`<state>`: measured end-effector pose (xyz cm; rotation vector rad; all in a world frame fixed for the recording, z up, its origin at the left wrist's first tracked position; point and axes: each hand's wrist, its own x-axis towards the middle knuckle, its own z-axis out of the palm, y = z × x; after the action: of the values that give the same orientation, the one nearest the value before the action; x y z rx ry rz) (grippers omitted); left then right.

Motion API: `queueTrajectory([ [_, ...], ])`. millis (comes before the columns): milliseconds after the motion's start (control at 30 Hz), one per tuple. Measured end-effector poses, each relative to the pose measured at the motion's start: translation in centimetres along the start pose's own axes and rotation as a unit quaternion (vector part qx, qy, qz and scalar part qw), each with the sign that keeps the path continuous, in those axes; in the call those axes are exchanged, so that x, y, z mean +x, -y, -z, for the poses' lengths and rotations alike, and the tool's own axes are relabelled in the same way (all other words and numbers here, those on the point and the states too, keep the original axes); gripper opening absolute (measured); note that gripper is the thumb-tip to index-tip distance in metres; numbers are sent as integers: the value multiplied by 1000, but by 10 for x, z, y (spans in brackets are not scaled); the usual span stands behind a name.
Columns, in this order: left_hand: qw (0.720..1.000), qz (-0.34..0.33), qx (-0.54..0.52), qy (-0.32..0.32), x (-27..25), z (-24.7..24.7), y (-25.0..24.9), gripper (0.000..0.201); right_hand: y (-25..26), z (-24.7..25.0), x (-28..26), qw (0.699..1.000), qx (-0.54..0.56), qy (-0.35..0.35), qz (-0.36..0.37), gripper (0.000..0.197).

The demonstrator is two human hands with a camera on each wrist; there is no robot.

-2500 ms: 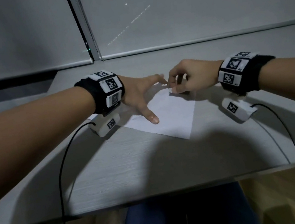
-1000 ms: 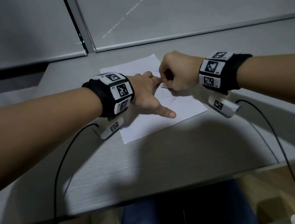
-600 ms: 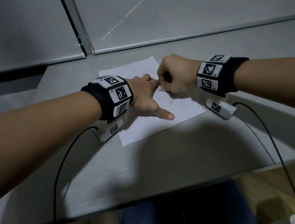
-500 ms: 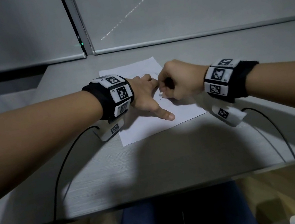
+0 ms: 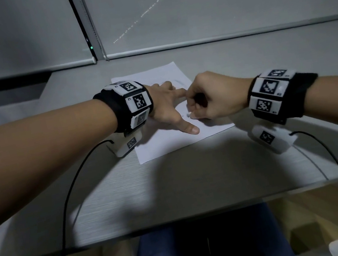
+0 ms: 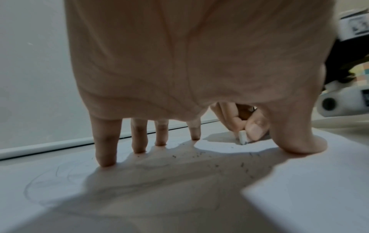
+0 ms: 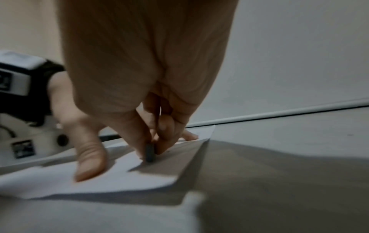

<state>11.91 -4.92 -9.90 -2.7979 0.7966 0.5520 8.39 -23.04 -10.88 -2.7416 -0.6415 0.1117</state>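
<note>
Only the pale tip of the small white eraser (image 5: pixel 188 114) shows below the curled fingers of the right hand (image 5: pixel 216 96). The rest is hidden in the grip, and in the blurred right wrist view it reads only as a dark stub in shadow. The left hand (image 5: pixel 166 105) and its shadow cover much of the faint pencil lines (image 6: pixel 33 181) on the white paper sheet (image 5: pixel 150 79), so the drawing cannot be made out. Both forearms are cut off at the head view's side edges.

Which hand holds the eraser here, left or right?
The right hand: its curled fingers pinch the small white eraser onto the paper. The left hand holds nothing; its spread fingertips only press down on it.
</note>
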Motion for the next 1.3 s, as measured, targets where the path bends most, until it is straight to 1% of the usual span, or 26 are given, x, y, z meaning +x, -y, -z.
queueTrajectory([
  [67, 1000, -1, 2, 9, 0, 1, -1, 126, -4, 4, -3, 1000, 14, 15, -3, 14],
  [167, 1000, -4, -4, 15, -2, 4, -1, 126, -21, 12, 5, 999, -14, -18, -36, 15],
  [233, 1000, -3, -7, 19, -3, 4, -1, 128, -23, 11, 7, 998, -29, -36, -43, 16],
  [333, 1000, -6, -1, 23, -2, 5, -2, 134, -12, 4, -2, 999, -21, -15, -25, 17],
  [400, 1000, -6, 0, 24, -1, 5, -2, 131, -5, 2, -9, 1000, -13, 3, 0, 17],
  [467, 1000, -4, -6, 22, -1, 5, -3, 127, -7, 5, -10, 1000, -6, 7, 3, 15],
  [600, 1000, -8, 0, 25, -4, 6, -4, 138, -19, 11, 4, 999, -34, -26, -30, 16],
  [667, 1000, -7, 0, 27, -3, 6, -4, 140, -20, 11, 9, 998, -49, -34, -34, 15],
  [767, 1000, -11, 3, 22, -2, 6, -3, 139, -12, 7, 2, 999, -34, -23, -28, 17],
  [867, 1000, -3, -5, 22, -4, 6, -3, 136, 0, 4, -9, 1000, -7, 14, 11, 17],
  [900, 1000, 0, -9, 23, -4, 6, -3, 135, 0, 5, -9, 1000, -3, 18, 10, 18],
  [1067, 1000, 4, -10, 15, -6, 7, -5, 127, -22, 13, 15, 998, -57, -17, -32, 18],
  [1100, 1000, 5, -17, 11, -6, 7, -4, 129, -25, 15, 18, 997, -60, -20, -35, 18],
  [1200, 997, 6, -70, 16, -10, 9, 2, 147, -27, 26, 27, 997, -42, -55, -40, 11],
  [1233, 996, 7, -91, 23, -11, 11, 5, 150, -27, 29, 30, 997, -33, -64, -43, 11],
  [1300, 992, 2, -119, 40, -14, 13, 10, 147, -23, 28, 32, 998, -28, -50, -37, 11],
])
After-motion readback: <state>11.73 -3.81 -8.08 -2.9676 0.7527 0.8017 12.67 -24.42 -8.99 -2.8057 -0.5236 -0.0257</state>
